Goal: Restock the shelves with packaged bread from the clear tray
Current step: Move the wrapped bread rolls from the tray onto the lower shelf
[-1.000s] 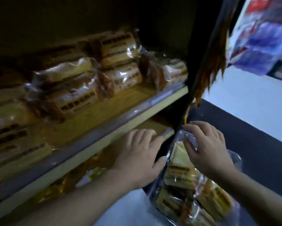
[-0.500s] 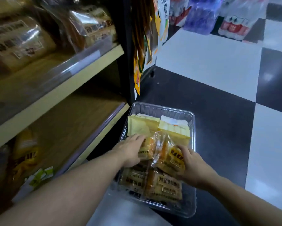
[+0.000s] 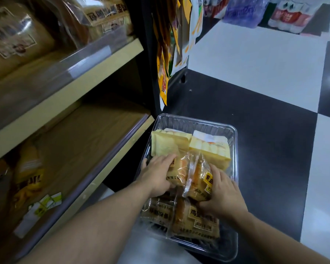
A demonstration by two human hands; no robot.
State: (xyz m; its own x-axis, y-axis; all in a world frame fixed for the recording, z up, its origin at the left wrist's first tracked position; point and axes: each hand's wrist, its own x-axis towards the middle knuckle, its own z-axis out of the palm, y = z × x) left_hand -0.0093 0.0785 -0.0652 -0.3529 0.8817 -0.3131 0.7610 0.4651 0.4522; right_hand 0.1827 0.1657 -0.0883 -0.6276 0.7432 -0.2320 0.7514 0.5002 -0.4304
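The clear tray (image 3: 194, 121) sits on the dark floor beside the shelf unit and holds several bread packs. My left hand (image 3: 157, 174) grips one clear-wrapped bread pack (image 3: 179, 171) from its left side. My right hand (image 3: 222, 195) grips a second bread pack (image 3: 199, 180) from its right. Both packs stand on edge, touching in the tray's middle. Two pale yellow packs (image 3: 209, 149) lie at the tray's far end. More labelled bread (image 3: 194, 220) lies flat underneath. The lower wooden shelf (image 3: 88, 141) is bare in its middle.
The upper shelf (image 3: 84, 77) carries bread loaves (image 3: 19, 42) behind a clear front rail. Yellow snack bags (image 3: 28, 180) sit at the lower shelf's left. Hanging snack packets (image 3: 163, 54) dangle from the shelf's end post. Bottle multipacks (image 3: 244, 10) stand on the checkered floor behind.
My view dropped from the upper shelf to the tray. Both hands went down into the tray and closed on the two upright bread packs.
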